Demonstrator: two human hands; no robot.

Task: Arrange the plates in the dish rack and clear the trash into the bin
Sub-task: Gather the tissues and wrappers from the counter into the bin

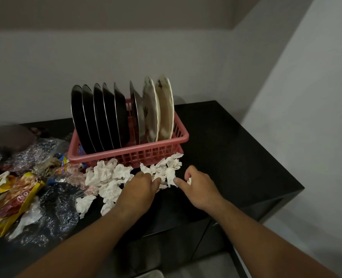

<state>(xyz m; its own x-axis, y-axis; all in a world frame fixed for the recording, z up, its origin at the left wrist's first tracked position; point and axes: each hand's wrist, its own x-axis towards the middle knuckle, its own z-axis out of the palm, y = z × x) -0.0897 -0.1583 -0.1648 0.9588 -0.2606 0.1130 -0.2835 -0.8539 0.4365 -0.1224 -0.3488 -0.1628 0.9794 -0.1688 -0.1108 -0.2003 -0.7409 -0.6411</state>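
The plates [106, 117] appear to be done: they stand on edge in a row inside the pink dish rack [130, 156], dark ones on its left side and two pale patterned ones on its right. The step in hand is judged to be gathering the trash.

The crumpled tissues [110, 177] lie on the black counter [236, 157] just in front of the dish rack, some touching its front wall. They are white, thin and loosely balled, so they should squash easily and weigh almost nothing.

The left hand [138, 189] sits in front of the dish rack's middle. Its fingers are curled down into the pile and pinch a wad of it. The right hand [200, 189], in front of the dish rack's right corner, has most of its fingers folded round a scrap of tissue [189, 180]. Its forefinger [179, 181] is stretched out to touch the nearest wad.

To do this well, the person would rake both hands together and press the loose wads into one tight bundle before lifting. Light pieces are otherwise likely to drop from the edges of the grasp. Sweeping away from the dish rack should also keep tissue from catching in its lattice.

Left of the dish rack lie wrappers [15, 197] and clear plastic film [56, 213], which would need a further trip. No bin can be made out with certainty.
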